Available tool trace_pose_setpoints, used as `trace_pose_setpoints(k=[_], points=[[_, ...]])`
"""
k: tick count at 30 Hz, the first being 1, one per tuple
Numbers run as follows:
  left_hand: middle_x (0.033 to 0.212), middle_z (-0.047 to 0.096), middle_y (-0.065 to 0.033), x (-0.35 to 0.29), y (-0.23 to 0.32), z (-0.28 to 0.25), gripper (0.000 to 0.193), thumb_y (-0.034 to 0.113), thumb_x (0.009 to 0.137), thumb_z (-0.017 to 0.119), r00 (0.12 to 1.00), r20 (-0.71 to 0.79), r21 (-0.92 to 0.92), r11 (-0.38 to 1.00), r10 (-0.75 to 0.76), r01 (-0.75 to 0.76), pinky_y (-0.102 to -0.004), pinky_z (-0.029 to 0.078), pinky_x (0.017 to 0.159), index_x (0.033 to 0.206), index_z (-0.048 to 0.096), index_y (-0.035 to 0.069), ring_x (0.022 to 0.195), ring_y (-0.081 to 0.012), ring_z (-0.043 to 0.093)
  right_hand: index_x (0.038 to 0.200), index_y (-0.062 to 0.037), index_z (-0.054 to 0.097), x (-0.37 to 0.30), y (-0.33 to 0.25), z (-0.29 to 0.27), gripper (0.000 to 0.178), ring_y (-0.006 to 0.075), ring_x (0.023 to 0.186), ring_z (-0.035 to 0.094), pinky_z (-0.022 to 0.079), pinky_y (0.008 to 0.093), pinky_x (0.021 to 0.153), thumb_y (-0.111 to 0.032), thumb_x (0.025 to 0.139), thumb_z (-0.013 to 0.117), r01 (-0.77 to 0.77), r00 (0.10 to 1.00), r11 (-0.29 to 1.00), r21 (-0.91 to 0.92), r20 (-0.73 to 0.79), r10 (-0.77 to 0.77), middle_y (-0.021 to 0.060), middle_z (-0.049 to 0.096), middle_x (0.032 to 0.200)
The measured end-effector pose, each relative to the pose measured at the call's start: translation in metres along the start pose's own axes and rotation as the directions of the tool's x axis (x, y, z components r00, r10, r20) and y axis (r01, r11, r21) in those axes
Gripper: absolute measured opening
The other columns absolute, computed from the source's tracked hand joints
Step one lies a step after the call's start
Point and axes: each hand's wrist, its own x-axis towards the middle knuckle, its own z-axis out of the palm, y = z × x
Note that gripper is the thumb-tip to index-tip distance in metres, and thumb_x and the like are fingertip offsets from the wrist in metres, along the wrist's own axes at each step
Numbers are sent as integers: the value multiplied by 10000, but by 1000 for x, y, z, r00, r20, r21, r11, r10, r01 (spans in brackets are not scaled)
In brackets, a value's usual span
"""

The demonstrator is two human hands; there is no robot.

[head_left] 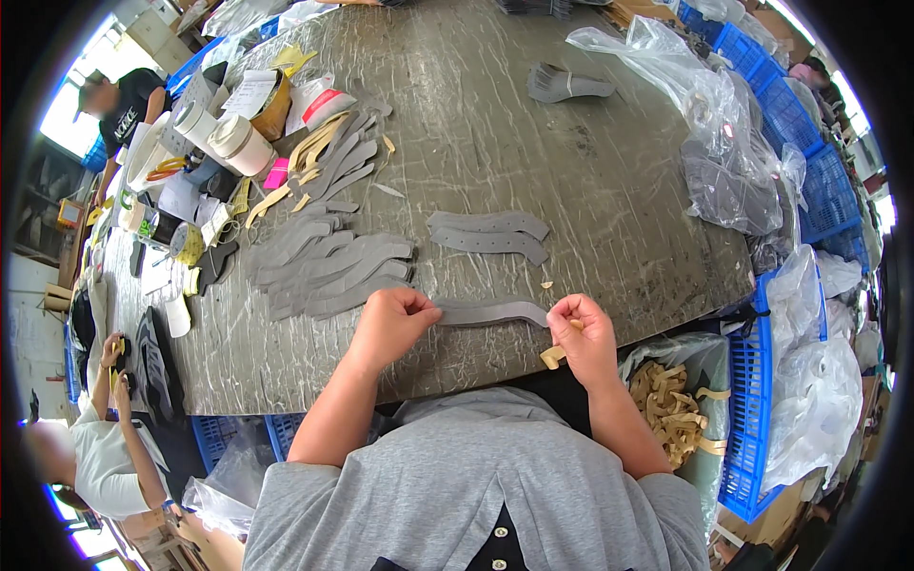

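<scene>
A wavy grey strip (490, 311) lies stretched between my hands near the table's front edge. My left hand (388, 328) pinches its left end between thumb and fingers. At the other end, my right hand (586, 341) is closed on the strip's tip, and a tan strip (552, 357) sticks out below those fingers. Just beyond, two grey strips with small dots (488, 236) lie side by side. Left of them spreads a loose pile of similar plain grey strips (333, 266). A tan scrap (546, 285) rests near my right hand.
A lined bin of curled tan strips (666, 404) stands right of my lap, beside a blue crate (747, 409). Cups (240, 145), papers and tape crowd the table's left. A bundle of grey pieces (568, 86) and plastic bags (733, 181) lie farther off. Two people work at left.
</scene>
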Motion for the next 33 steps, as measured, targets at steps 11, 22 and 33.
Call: trace_pose_setpoints(k=[11,22,33], points=[[629,642,-45,7,0,8,191,159,794,747,999,-37,169,986,8,-2,-266,450,544,832,726,-27,573,-86,547,875,2,590,13,16,3,147,104,662,581,482,271,620,-38,820,720,10,990,889,-457,-119,-72,55,621,719],[636,661,-76,12,-6,10,194,163,787,745,1000,-7,219,976,16,-14,-273,480,562,829,721,-25,575,-113,601,876,-9,601,16,18,7,151,250,685,650,511,351,622,-60,800,721,53,985,754,-655,-90,-147,135,636,742],[648,658,-106,10,-1,9,202,178,765,752,1000,-15,247,969,10,-6,-307,487,586,823,717,-13,597,-157,612,1176,-253,714,9,15,23,437,240,882,602,544,360,650,-54,801,607,552,823,218,-805,483,-301,75,513,970]])
